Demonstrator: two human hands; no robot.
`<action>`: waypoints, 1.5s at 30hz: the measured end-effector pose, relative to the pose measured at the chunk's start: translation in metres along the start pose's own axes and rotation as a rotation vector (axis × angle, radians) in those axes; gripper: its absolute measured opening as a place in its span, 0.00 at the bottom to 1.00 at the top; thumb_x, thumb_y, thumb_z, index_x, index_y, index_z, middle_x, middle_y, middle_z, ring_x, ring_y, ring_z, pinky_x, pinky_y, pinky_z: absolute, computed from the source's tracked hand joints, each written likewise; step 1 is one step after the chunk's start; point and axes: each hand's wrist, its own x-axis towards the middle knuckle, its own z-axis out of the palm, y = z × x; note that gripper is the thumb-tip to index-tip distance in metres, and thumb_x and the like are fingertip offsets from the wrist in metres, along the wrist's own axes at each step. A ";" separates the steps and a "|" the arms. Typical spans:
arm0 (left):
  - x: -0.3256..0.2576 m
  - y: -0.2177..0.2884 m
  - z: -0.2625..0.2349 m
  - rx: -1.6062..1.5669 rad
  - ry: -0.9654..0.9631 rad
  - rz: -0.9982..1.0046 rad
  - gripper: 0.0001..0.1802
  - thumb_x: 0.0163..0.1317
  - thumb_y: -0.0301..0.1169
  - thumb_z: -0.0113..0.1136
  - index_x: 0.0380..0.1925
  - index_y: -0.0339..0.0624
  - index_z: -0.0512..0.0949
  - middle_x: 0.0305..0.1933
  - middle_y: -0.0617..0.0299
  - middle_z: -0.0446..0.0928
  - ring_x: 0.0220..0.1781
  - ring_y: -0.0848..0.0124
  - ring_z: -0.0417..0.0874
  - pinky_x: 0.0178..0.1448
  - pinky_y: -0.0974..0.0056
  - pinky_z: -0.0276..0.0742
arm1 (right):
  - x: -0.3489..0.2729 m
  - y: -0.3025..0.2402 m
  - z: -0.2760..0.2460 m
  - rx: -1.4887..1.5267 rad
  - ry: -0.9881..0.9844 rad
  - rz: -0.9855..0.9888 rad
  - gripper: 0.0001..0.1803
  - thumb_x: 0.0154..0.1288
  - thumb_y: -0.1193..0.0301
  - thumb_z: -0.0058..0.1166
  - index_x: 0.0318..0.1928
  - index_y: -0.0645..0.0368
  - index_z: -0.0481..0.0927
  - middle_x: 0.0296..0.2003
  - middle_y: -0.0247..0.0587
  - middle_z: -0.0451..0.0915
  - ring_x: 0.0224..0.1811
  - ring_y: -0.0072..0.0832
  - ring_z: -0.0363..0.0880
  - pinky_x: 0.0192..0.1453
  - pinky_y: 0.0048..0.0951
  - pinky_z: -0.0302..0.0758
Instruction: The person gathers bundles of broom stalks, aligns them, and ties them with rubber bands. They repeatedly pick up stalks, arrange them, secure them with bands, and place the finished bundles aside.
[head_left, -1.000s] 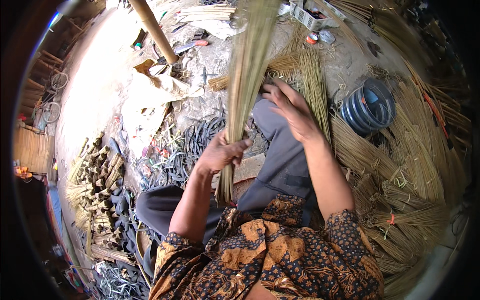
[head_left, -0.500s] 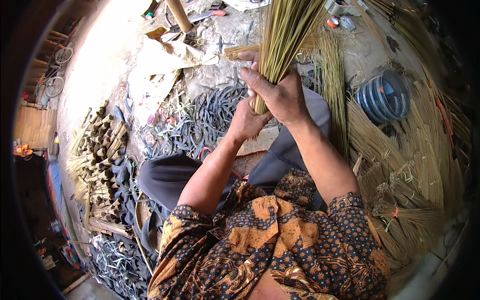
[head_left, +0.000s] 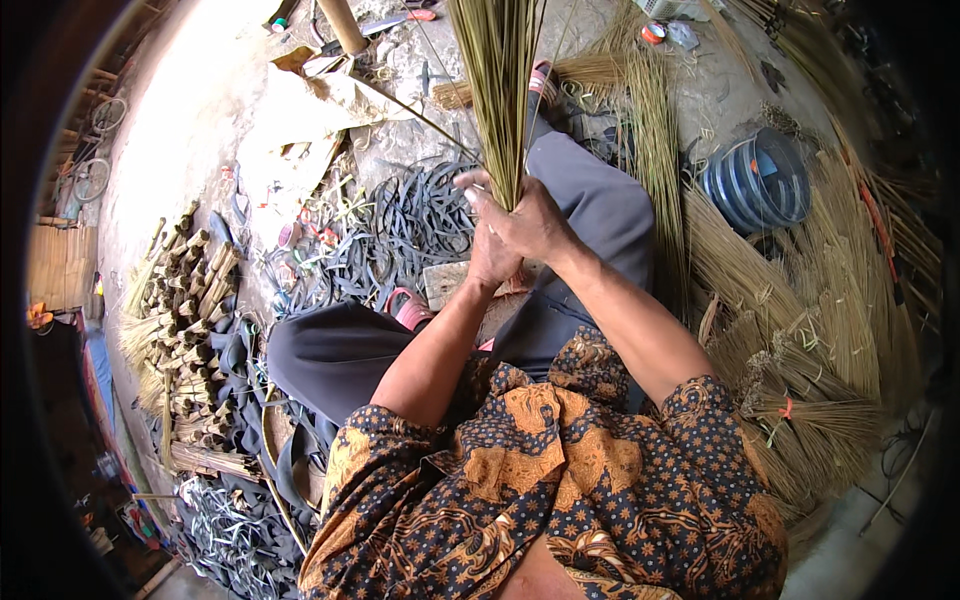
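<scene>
Upright between my knees stands a bundle of thin greenish-brown sticks (head_left: 495, 90), fanning out toward the top edge. My right hand (head_left: 535, 222) is wrapped round its lower part. Just below and to the left, my left hand (head_left: 492, 255) closes about the bottom end, partly covered by the right. One dark stick (head_left: 425, 120) slants out to the left from the hands, apart from the bundle. The bundle's lower tips are hidden in my grip.
Dark rubber strips (head_left: 400, 225) lie heaped ahead. Short tied bundles (head_left: 195, 300) are stacked at left. A clear ribbed plastic container (head_left: 755, 180) stands at right beside long loose sticks (head_left: 740, 260). A wooden post (head_left: 342, 25) rises at the far side, near a knife (head_left: 385, 22).
Both hands have come down and slightly left with the bundle, which now stands straighter. A stick now juts out to the left. The pink sandals show more fully.
</scene>
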 end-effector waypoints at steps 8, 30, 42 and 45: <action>0.005 -0.013 0.007 -0.026 -0.167 -0.102 0.30 0.65 0.32 0.64 0.66 0.34 0.70 0.65 0.40 0.75 0.69 0.47 0.75 0.71 0.51 0.71 | -0.005 0.008 -0.001 -0.058 -0.014 0.212 0.12 0.72 0.72 0.58 0.53 0.55 0.87 0.42 0.43 0.90 0.44 0.30 0.89 0.52 0.35 0.83; 0.013 -0.018 0.014 -0.177 -0.102 -0.026 0.18 0.63 0.30 0.64 0.51 0.34 0.81 0.53 0.47 0.84 0.57 0.58 0.82 0.62 0.54 0.76 | -0.006 0.031 -0.001 0.020 0.132 -0.002 0.14 0.66 0.68 0.67 0.49 0.61 0.87 0.37 0.44 0.89 0.40 0.33 0.88 0.48 0.36 0.82; 0.011 -0.048 0.022 -0.050 -0.093 0.114 0.17 0.64 0.33 0.65 0.50 0.34 0.82 0.46 0.47 0.87 0.50 0.60 0.88 0.55 0.56 0.81 | 0.008 0.027 -0.005 -0.113 0.129 -0.037 0.14 0.71 0.67 0.61 0.52 0.60 0.84 0.40 0.53 0.88 0.46 0.44 0.90 0.48 0.42 0.83; 0.007 -0.055 0.025 -0.138 -0.107 0.038 0.19 0.64 0.32 0.66 0.53 0.35 0.81 0.49 0.48 0.86 0.53 0.61 0.86 0.57 0.57 0.81 | 0.007 0.039 0.002 -0.125 0.161 -0.068 0.13 0.73 0.65 0.59 0.50 0.60 0.84 0.38 0.52 0.87 0.42 0.41 0.89 0.46 0.43 0.82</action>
